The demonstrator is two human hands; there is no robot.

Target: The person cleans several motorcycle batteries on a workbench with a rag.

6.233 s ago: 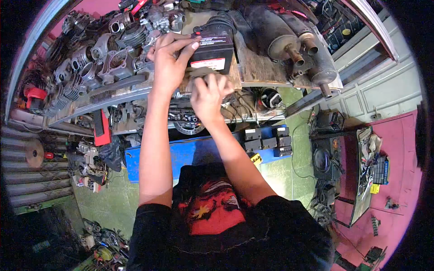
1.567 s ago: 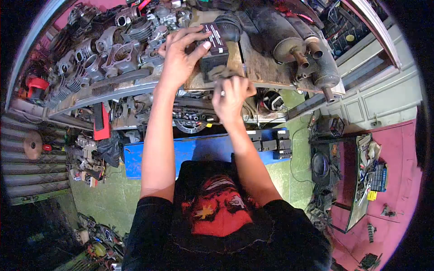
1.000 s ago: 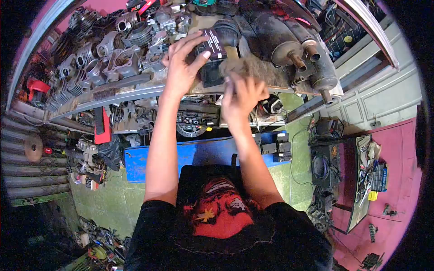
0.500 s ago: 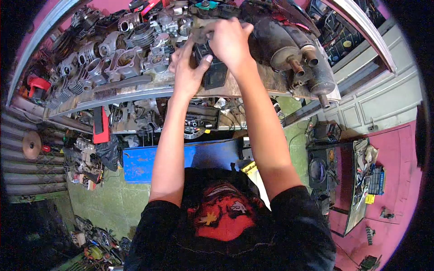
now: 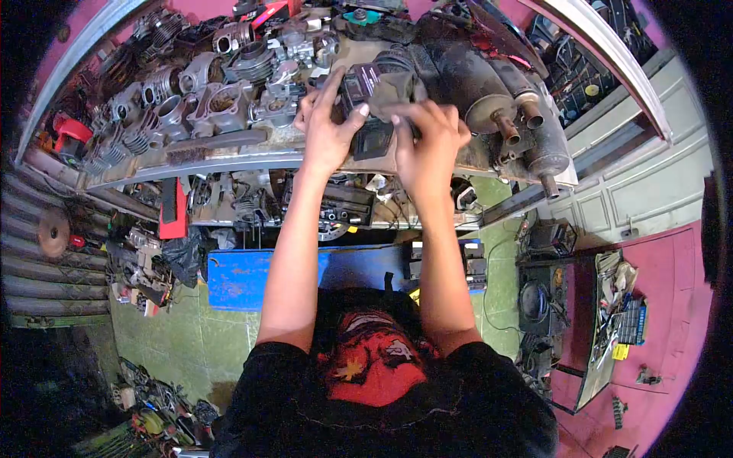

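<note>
A black, box-shaped part (image 5: 372,143) sits on the workbench near its front edge, with pale lettering on its upper side. My left hand (image 5: 328,133) grips its left side, the fingers lying along the edge and the thumb across the front. Over the right half of the part, my right hand (image 5: 434,141) pinches a grey-brown, cloth-like piece (image 5: 393,93), which is smeared by motion. That piece hides some of the part's top face. Behind them lies a dark ribbed part (image 5: 397,59).
Metal engine cylinders (image 5: 221,99) crowd the left side of the bench, with a wire brush (image 5: 217,145) in front of them. Exhaust mufflers (image 5: 489,107) lie close on the right. Below stands a blue bench (image 5: 244,278), and a lower shelf holds loose parts.
My right hand has moved down and to the right with the cloth-like piece, uncovering the lettering on the black part. My left hand stays at the part's left side.
</note>
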